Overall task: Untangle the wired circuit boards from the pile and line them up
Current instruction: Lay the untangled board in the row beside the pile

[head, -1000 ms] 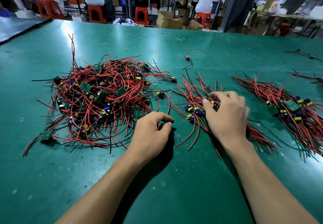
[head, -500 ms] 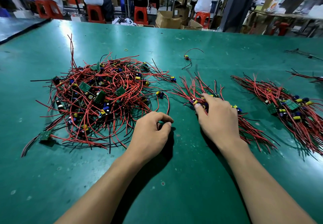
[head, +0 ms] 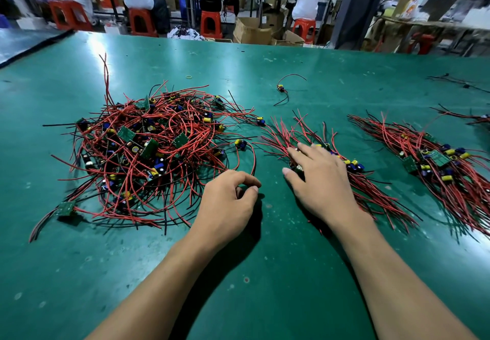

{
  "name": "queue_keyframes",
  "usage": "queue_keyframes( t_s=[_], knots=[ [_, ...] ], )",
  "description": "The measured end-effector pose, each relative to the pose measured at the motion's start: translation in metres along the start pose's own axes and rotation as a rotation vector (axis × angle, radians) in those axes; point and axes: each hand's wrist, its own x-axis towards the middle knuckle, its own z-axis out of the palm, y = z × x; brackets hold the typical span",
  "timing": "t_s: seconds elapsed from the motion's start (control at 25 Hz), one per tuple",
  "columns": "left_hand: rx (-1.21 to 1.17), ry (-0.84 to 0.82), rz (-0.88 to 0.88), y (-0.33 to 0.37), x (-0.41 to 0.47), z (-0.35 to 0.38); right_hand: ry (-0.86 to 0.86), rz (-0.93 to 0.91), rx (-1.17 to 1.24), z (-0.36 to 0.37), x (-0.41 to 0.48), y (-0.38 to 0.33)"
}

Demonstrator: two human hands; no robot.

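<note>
Pressing flat with straight fingers, the right hand (head: 320,180) lies on the middle bundle (head: 354,166) of wired boards, whose red leads run roughly side by side on the green table (head: 265,273). The left hand (head: 228,204) rests apart from it, fingers curled, thumb near forefinger; whether it pinches a wire cannot be told. The tangled pile (head: 148,151) sits left, another lined-up bundle (head: 437,159) right.
</note>
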Motion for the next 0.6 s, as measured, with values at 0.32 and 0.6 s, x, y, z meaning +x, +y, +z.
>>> queue_keyframes(
  t_s=[0.32, 0.6],
  knots=[
    [0.024, -0.014, 0.003, -0.0012, 0.0005, -0.0004, -0.023, 0.137, 0.047, 0.0003, 0.0008, 0.0055],
    [0.046, 0.016, 0.046, -0.0036, 0.0005, 0.0019, 0.024, 0.154, 0.114, 0.0021, -0.0005, 0.0075]
  ],
)
